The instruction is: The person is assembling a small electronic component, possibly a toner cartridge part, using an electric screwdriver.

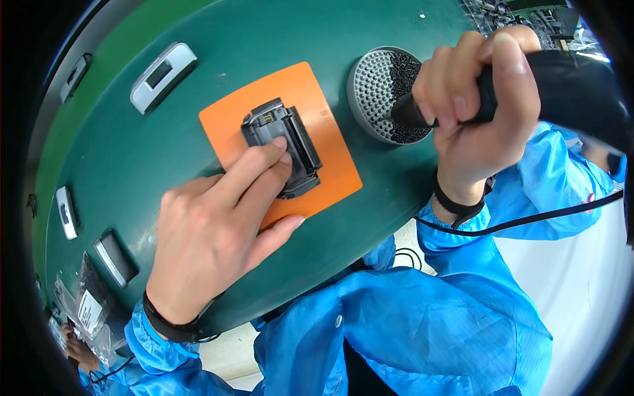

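Observation:
My left hand [218,224] lies over an orange mat [337,175], its index and middle fingertips pressed on top of a black plastic housing [300,148]. The thumb is spread away, near the mat's lower edge, so the hand is open. Wrapped around a black electric screwdriver [561,89] is my right hand [485,99]. The driver's tapered nose points down-left into a round grey screw dish [358,99]; its bit tip is hard to make out. Small black screws [403,69] crowd the dish's right side, while rows of holes show on the left.
A white-and-black casing [162,76] lies at the far left of the green table [284,33]. Smaller casings [115,257] and a clear plastic bag [89,307] lie along the left side. A black cable [548,216] runs by my right wrist. Another person's hand [79,350] shows at lower left.

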`<state>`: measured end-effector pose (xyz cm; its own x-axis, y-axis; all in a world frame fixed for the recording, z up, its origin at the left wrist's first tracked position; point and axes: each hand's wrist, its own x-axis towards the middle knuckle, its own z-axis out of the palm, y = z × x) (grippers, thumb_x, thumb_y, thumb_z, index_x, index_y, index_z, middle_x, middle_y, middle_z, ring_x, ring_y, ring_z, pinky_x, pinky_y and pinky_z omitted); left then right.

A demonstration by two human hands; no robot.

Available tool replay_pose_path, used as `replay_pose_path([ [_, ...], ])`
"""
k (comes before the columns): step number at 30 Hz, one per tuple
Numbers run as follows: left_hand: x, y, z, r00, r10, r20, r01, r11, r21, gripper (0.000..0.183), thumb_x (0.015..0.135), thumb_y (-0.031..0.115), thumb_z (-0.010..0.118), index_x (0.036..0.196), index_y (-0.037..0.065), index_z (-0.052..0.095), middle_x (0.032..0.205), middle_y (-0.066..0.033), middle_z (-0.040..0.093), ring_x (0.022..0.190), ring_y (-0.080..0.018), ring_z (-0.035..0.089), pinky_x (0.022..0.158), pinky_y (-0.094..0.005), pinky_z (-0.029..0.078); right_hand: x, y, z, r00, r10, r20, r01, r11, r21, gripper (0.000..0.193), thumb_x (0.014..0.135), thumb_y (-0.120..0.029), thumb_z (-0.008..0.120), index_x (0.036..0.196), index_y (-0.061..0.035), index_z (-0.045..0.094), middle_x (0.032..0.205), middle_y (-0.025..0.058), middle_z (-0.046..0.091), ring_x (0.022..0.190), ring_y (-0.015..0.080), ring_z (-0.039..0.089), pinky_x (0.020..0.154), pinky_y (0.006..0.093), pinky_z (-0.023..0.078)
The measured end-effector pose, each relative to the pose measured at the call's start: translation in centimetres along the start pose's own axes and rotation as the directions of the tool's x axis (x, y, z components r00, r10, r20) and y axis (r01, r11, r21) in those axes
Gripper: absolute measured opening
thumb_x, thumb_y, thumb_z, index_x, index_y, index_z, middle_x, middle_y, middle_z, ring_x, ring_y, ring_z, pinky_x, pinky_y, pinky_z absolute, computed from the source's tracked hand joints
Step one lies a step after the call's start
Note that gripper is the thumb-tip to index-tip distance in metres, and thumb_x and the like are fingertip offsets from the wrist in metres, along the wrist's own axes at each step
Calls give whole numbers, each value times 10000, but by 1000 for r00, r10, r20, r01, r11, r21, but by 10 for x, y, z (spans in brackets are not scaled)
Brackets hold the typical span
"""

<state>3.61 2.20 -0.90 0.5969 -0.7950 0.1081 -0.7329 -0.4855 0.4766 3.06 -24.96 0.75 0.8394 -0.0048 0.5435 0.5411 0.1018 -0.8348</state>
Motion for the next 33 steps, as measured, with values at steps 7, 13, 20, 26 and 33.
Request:
replay_pose_path([
  [7,-2,-3,1,1000,1,10,-1,1000,0,470,774,284,842,1123,16,679,1253,-47,657,833,-284,710,688,-368,578,27,-40,-8,952,36,304,-80,988,133,350,1069,-300,348,1201,-60,566,704,-10,468,541,88,428,521,284,409],
  [13,-4,-8,7,1000,20,-20,-21,998,-59,479,767,252,845,1139,14,660,1224,-55,656,851,-316,708,710,-379,584,19,-25,28,868,26,496,-163,959,233,373,1086,-314,311,1242,-77,553,770,-2,506,605,103,482,579,296,445],
  [20,-5,-8,8,997,43,-61,-47,997,-59,479,752,246,854,1111,3,651,1156,-77,639,798,-337,673,680,-380,569,24,1,32,762,-49,646,-217,920,327,440,1109,-344,261,1321,-76,539,778,10,491,630,123,489,588,313,442],
  [26,-1,-7,10,995,60,-83,-66,995,-75,488,752,259,852,1105,-11,652,1095,-81,617,747,-326,648,648,-378,553,23,5,34,755,-56,653,-211,922,324,439,1109,-343,265,1323,-75,539,774,10,488,625,122,486,583,310,440],
  [33,-1,-9,14,992,77,-102,-82,995,-49,500,748,270,856,1108,-13,655,1088,-83,616,738,-313,655,637,-373,551,21,7,34,764,-59,642,-202,924,326,437,1108,-341,270,1326,-73,538,770,10,485,619,122,481,577,308,437],
])
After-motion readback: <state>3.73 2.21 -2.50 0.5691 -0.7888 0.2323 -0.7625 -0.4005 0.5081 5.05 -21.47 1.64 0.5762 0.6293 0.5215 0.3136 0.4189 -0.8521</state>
